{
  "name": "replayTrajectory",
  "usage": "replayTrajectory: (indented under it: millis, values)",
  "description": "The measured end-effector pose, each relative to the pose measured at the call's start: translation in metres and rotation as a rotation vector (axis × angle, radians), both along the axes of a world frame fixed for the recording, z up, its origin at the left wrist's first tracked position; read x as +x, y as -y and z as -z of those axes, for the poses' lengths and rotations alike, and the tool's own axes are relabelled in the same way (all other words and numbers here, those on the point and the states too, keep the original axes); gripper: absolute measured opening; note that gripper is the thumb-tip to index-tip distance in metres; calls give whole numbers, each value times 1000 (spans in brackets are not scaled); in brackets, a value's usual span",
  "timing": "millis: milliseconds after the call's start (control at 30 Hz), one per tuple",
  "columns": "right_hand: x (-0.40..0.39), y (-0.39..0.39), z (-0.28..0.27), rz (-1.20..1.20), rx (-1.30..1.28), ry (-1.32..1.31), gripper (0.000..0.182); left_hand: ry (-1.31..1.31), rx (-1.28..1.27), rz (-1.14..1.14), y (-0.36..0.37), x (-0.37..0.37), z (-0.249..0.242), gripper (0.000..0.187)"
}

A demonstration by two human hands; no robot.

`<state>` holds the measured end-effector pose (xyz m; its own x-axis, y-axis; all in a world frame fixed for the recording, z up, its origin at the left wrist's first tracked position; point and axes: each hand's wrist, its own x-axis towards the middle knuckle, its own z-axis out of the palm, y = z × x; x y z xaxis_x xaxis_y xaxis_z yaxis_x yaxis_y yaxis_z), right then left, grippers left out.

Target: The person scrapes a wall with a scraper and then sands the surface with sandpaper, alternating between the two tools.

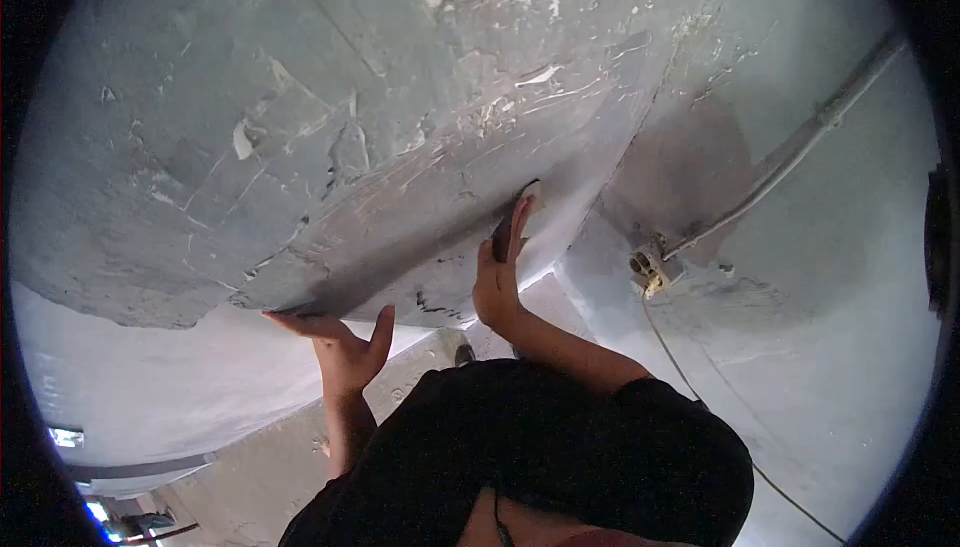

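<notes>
In front of me is a rough grey plastered wall (250, 57), with ridges, cracks and pale smears. A long, flat plastering blade (425, 249) lies slantwise against its lower part, with a dark band along it. My left hand (343, 347) holds its lower left end, fingers stretched along the edge and thumb raised apart. At the upper right end, my right hand (502, 272) grips it, fingers pointing up and a dark piece showing beside the thumb. Parts of both grips are hidden.
To the right, a side wall carries a conduit (800, 147) leading to an electrical box (650, 269). A thin cable (672, 352) hangs from the box. Below is a dusty floor (250, 477), with a shoe (464, 354) near the wall's foot.
</notes>
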<state>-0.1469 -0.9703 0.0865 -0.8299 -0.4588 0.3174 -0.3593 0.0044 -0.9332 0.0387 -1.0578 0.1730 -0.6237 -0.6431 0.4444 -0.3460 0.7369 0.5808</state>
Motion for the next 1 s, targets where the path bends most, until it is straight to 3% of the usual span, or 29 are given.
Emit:
replayTrajectory:
  millis: [167, 333, 400, 467, 533, 667, 733, 867, 933, 1000]
  values:
    - [-50, -2, -11, 161, -24, -41, 64, 12, -32, -7, -3, 6, -1, 129]
    - [-3, 5, -4, 109, -82, 25, 63, -1, -47, 22, -1, 4, -5, 129]
    - [-6, 1, 1, 38, 17, -9, 63, -19, -49, 34, -2, 5, -5, 130]
    - [-28, 3, -3, 173, -2, -21, 60, -36, -49, 46, 3, 13, -7, 130]
    - [-49, 8, 13, 152, -207, 138, 59, -45, -46, 55, 9, 19, -6, 130]
    - [-2, 12, 5, 158, -55, -54, 63, -60, -26, 85, 18, 35, 2, 125]
    - [16, 16, 9, 120, -55, -24, 65, -62, -60, 124, 24, 42, 4, 124]
    - [-19, 20, 1, 214, -130, -26, 63, -111, 81, 264, 25, 51, -4, 123]
    - [-22, 23, -6, 130, -469, 84, 62, -121, 172, 296, 26, 54, -9, 123]
    - [1, 29, 6, 186, -315, 0, 63, -135, 265, 403, 32, 55, -12, 124]
